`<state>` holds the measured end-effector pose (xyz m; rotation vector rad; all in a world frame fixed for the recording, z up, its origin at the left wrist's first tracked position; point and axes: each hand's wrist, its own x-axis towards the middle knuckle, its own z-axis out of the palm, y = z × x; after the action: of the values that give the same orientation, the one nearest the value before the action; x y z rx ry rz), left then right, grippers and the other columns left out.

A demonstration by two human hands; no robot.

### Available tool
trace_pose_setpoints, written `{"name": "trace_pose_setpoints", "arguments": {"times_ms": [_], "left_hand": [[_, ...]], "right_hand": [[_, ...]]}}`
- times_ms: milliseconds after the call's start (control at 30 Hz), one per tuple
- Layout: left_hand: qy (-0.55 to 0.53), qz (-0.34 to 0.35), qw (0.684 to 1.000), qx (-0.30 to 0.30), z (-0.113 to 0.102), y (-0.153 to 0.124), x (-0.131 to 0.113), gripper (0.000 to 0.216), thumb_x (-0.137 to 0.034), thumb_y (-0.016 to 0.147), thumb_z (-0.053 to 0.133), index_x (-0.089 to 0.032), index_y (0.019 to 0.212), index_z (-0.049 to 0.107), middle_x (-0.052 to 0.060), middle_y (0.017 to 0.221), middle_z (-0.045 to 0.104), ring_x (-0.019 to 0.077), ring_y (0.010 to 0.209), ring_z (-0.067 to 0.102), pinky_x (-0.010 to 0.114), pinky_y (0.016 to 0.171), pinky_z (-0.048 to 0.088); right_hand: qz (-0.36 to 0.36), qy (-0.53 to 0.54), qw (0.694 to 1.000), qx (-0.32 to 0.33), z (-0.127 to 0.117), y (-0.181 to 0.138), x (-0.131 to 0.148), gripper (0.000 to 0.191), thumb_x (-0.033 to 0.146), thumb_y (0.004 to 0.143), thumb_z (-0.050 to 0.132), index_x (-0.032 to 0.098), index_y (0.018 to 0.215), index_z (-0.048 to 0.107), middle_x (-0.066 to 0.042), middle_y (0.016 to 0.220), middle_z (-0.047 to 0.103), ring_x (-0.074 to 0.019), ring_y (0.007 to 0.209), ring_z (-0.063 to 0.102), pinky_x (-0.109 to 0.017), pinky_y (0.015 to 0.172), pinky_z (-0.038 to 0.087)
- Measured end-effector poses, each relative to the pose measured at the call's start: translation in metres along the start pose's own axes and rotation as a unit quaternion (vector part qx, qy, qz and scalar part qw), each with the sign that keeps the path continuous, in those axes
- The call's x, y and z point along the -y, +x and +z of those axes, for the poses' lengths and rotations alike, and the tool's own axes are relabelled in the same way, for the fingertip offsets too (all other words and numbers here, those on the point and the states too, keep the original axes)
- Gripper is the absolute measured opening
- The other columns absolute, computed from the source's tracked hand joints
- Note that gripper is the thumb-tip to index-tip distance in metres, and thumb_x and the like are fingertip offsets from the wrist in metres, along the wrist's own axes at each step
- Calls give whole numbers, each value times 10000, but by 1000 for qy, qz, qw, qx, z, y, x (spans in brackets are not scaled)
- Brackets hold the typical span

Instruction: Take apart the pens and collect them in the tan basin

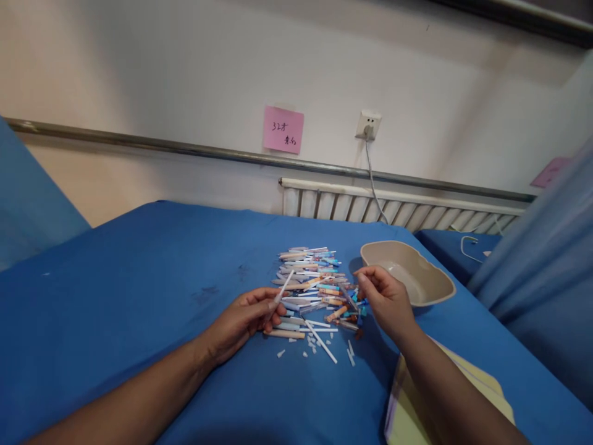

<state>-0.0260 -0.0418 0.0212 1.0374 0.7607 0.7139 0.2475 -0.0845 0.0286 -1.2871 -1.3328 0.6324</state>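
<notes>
A heap of several small tube-like sticks (pixel 315 281), white, orange and blue, lies on a blue cloth-covered table (pixel 139 296). My left hand (pixel 245 318) rests at the heap's near left edge, fingers pinched on one thin white stick (pixel 285 286) that points up and away. My right hand (pixel 384 296) hovers at the heap's right side with its fingers curled together; what they hold, if anything, is too small to see. A beige kidney-shaped basin (pixel 430 290) sits just right of that hand.
Small white caps and loose sticks (pixel 319 346) lie scattered before the heap. A yellow checked cloth (pixel 482 383) covers the near right. Behind are a wall rail, a pink note (pixel 283 129), a socket with cable (pixel 368 127) and a radiator (pixel 398 207). Blue fabric hangs at right.
</notes>
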Motion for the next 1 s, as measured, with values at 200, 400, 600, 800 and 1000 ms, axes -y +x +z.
{"name": "trace_pose_setpoints", "arguments": {"times_ms": [200, 400, 600, 800, 1000], "left_hand": [[4, -9, 1000, -6, 0, 1, -1, 241, -258, 766, 665, -136, 969, 619, 43, 775, 633, 107, 594, 555, 194, 515, 416], [12, -15, 1000, -15, 1, 2, -2, 265, -258, 740, 689, -134, 968, 631, 46, 767, 637, 105, 588, 554, 188, 498, 415], [27, -12, 999, -11, 1, 1, -1, 240, -274, 751, 679, -144, 947, 631, 41, 772, 640, 106, 597, 552, 184, 498, 410], [35, -8, 999, -5, 0, 1, 4, 247, -276, 764, 670, -133, 956, 607, 43, 779, 636, 106, 612, 570, 185, 502, 414], [31, -1, 999, -10, -1, 2, 6, 256, -268, 753, 683, -124, 946, 597, 43, 769, 637, 104, 612, 573, 181, 499, 418]], "right_hand": [[-28, -163, 981, 105, -10, -5, -4, 195, 338, 834, 503, 198, 876, 631, -13, 744, 604, -140, 637, 542, -244, 583, 423], [-96, -212, 954, 189, -4, -6, -11, 188, 274, 851, 490, 217, 952, 637, -51, 873, 581, -168, 738, 559, -282, 612, 457], [-63, -218, 959, 171, -5, -5, -15, 161, 241, 841, 488, 218, 924, 623, -24, 792, 582, -157, 680, 556, -281, 599, 448], [-66, -213, 951, 215, -5, -11, -11, 107, 230, 831, 492, 213, 783, 586, -8, 710, 579, -145, 592, 522, -250, 517, 375], [-66, -285, 913, 284, -4, -15, -10, 87, 224, 807, 529, 212, 748, 591, -3, 696, 626, -151, 629, 544, -241, 561, 350]]}}
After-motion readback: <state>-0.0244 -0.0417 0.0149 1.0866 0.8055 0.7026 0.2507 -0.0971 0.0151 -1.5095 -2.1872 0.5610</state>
